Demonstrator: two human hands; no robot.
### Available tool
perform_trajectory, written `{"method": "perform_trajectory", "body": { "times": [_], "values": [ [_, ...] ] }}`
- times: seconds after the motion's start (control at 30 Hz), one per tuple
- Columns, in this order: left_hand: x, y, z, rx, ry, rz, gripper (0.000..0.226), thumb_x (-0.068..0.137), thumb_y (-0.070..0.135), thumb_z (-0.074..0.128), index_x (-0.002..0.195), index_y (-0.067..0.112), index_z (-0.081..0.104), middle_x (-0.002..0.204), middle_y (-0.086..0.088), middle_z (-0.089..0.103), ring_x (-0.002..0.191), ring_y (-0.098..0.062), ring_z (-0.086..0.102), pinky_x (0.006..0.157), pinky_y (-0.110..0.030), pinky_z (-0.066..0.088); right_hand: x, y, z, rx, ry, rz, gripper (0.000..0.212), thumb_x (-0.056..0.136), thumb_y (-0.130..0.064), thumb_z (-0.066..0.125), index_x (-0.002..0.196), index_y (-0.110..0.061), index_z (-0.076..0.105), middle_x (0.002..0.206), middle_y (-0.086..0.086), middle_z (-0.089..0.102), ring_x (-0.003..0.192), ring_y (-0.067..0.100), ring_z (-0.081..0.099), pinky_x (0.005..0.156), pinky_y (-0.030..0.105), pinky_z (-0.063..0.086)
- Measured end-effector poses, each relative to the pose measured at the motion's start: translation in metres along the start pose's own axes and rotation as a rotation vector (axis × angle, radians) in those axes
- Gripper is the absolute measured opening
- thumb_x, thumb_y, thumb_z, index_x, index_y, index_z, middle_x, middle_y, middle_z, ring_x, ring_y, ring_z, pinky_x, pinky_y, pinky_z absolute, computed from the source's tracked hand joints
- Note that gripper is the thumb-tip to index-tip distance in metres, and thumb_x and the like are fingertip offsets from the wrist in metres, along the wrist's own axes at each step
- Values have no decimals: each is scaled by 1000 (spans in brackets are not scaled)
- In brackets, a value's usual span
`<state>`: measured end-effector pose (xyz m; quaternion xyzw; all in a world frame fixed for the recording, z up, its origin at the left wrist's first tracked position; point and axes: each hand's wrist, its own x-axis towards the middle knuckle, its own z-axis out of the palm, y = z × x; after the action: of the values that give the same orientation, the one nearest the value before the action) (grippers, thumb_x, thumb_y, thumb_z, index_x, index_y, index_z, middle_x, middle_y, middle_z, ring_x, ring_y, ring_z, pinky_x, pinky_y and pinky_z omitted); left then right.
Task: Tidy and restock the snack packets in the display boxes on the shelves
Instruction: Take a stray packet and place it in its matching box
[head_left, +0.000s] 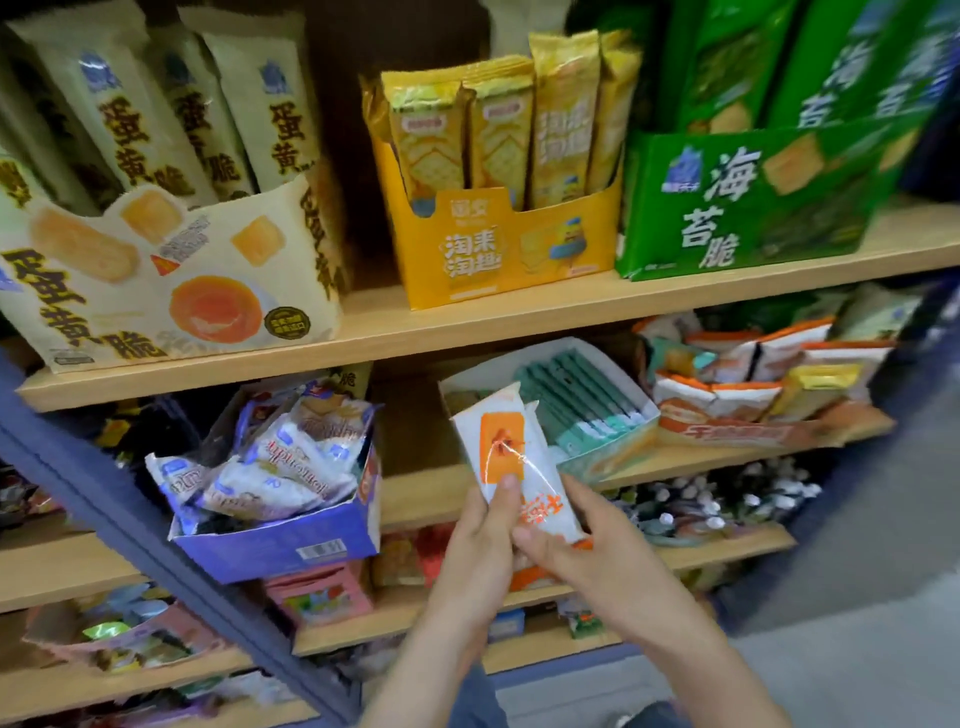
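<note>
Snack packets (500, 446) gripped by left hand (480, 545) and right hand (589, 553), lower ends hidden behind those hands

top shelf (519, 322) — left box (171, 280) | middle box (498, 249) | right box (743, 208) | packets (511, 457) before lower shelf (426, 493)

Shop aisle, tiered wooden shelves (519, 322) across the frame, printed display boxes (498, 249) of packaged snacks (436, 135), barcode label (320, 551) lower centre
</note>
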<state>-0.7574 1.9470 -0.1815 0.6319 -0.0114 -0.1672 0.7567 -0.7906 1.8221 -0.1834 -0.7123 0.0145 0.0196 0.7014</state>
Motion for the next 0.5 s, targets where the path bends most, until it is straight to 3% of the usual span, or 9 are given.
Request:
{"method": "perform_trajectory", "body": {
  "times": [0.1, 0.23, 0.33, 0.5],
  "values": [
    [14, -2, 31, 68, -162, -21, 30, 97, 34, 50, 123, 21, 57, 110, 2, 73, 100, -14, 70, 83, -27, 55, -10, -3, -41, 36, 104, 49, 37, 87, -18, 71, 122, -25, 63, 105, -3, 75, 95, 12, 71, 74, 22, 54],
    [41, -1, 83, 220, -263, 83, 19, 97, 18, 56, 115, 16, 62, 108, 1, 72, 100, -13, 67, 80, -17, 51, -30, -6, -105, 104, 297, 103, 32, 84, -18, 73, 116, -24, 68, 102, 2, 76, 92, 22, 72, 68, 31, 57],
    [68, -4, 116, 649, -192, 327, 19, 96, 20, 58, 111, 28, 65, 108, 14, 66, 98, -2, 59, 82, -12, 45, -39, 1, -147, 26, 477, 92, 34, 82, -14, 76, 113, -23, 69, 99, -2, 76, 92, 20, 72, 84, 43, 57],
    [104, -1, 152, 1255, -255, 608, 38, 94, 22, 55, 131, 31, 55, 132, 10, 51, 122, -14, 44, 99, -31, 42, -47, 2, -203, -265, 688, -2, 41, 76, -14, 82, 104, -39, 65, 91, -22, 73, 82, 0, 68, 81, 31, 56]
  ]
}}
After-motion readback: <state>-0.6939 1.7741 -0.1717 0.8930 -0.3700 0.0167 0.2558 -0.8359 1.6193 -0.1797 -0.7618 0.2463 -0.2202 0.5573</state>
